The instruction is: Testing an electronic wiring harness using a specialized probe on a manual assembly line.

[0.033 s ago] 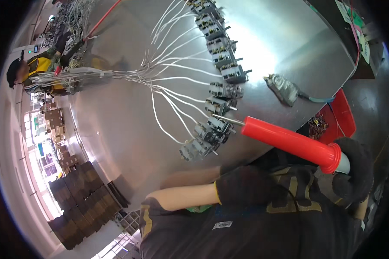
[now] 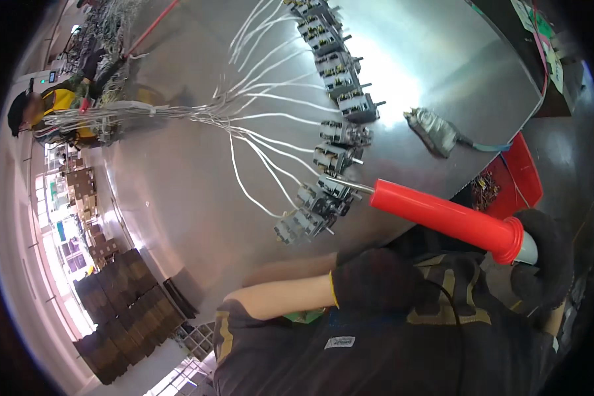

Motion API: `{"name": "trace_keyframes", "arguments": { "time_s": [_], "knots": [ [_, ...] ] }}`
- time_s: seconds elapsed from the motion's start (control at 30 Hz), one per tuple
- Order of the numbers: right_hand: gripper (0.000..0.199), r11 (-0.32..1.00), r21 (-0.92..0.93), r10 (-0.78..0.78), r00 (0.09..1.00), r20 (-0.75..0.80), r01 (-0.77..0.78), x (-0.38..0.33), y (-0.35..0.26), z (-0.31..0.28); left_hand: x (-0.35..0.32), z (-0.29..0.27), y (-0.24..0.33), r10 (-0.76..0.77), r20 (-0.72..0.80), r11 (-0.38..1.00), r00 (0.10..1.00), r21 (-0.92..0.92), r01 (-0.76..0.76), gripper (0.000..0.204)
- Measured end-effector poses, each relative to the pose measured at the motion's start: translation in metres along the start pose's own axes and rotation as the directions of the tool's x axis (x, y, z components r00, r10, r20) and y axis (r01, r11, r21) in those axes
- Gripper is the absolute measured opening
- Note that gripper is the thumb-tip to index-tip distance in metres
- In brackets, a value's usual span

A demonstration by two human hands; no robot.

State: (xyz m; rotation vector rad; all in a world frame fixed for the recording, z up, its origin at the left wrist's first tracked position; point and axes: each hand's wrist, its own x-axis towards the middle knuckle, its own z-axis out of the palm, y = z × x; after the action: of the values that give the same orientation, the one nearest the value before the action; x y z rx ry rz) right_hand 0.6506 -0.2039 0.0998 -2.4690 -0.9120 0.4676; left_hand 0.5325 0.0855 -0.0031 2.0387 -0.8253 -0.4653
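Observation:
In a dark glove, my right hand [image 2: 544, 257] is closed around the pale rear end of a long red tool [image 2: 445, 219]. The tool looks like a screwdriver, with a slim metal shaft. Its tip lies over one of several small grey-black switch-like blocks [image 2: 336, 187] with short shafts, lined up on the metal table [image 2: 178, 191]. White wires [image 2: 264, 125] run from the blocks into a bundle on the left. My left hand [image 2: 379, 280], in a dark glove with a yellow cuff, is in front of my dark shirt, near the table edge. Its fingers cannot be made out.
A silvery wrapped piece [image 2: 435, 132] with a blue cable lies right of the blocks. Beyond the table edge hangs a red bin [image 2: 525, 175] with small metal parts. Another person [image 2: 46, 109] stands at far left, beside piled wires. Stacked dark cartons [image 2: 125, 310] stand at lower left.

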Motion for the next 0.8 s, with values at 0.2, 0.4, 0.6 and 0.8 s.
{"name": "trace_keyframes", "arguments": {
  "time_s": [0.2, 0.4, 0.6, 0.8],
  "knots": [
    [0.057, 0.957, 0.05, 0.289, 0.955, -0.074, -0.285, -0.019, -0.017, 0.006, -0.014, 0.009, -0.014, 0.106, -0.018, 0.991, 0.994, -0.078, -0.107, 0.018],
    [0.056, 0.985, -0.069, 0.15, 0.985, -0.09, -0.156, -0.012, -0.028, -0.007, -0.012, 0.02, -0.022, 0.137, 0.004, 0.98, 0.991, 0.144, -0.136, 0.026],
    [0.06, 0.984, -0.037, 0.172, 0.985, 0.006, -0.172, -0.001, -0.032, -0.007, -0.009, 0.022, -0.025, 0.169, -0.036, 0.982, 0.985, 0.088, -0.165, 0.029],
    [0.063, 0.98, -0.111, 0.159, 0.986, -0.043, -0.163, -0.002, -0.025, -0.001, -0.009, 0.022, -0.025, 0.127, 0.054, 0.984, 0.99, 0.118, -0.132, 0.037]
  ]
}}
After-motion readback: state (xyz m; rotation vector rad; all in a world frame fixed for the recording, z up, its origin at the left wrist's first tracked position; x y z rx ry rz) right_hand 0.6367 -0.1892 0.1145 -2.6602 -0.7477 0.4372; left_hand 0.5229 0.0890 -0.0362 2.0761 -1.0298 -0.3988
